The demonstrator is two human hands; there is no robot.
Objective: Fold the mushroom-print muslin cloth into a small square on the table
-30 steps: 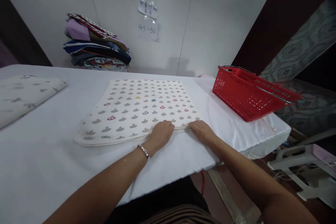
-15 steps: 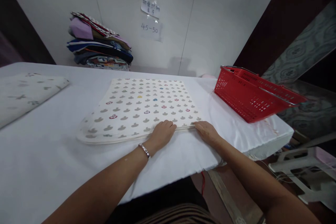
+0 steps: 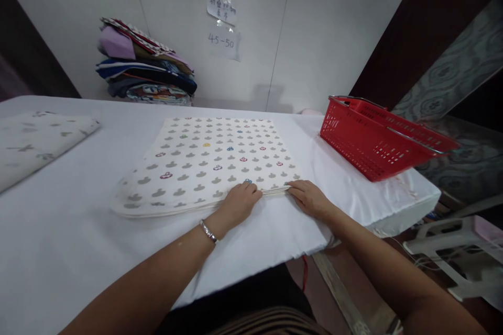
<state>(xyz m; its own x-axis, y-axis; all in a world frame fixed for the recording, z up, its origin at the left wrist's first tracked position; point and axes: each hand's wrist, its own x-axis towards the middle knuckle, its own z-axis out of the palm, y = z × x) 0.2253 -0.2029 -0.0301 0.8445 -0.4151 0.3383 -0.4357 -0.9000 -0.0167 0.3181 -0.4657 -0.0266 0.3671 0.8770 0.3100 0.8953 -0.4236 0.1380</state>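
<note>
Two forearms (image 3: 159,267) stretched forward, left hand (image 3: 239,204) and right hand (image 3: 312,199) palm-down, fingers of each bent closed on the near edge of one folded printed cloth (image 3: 220,159), lying flat ahead of them, one red shopping basket (image 3: 365,138) to their right.

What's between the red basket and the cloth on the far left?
Another patterned cloth, lying on the white table; the head view shows it.

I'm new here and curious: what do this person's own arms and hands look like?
The left hand and right hand wear no gloves. A shiny silver-coloured bracelet circles the left wrist; none shows on the right. No sleeves show on either forearm.
</note>
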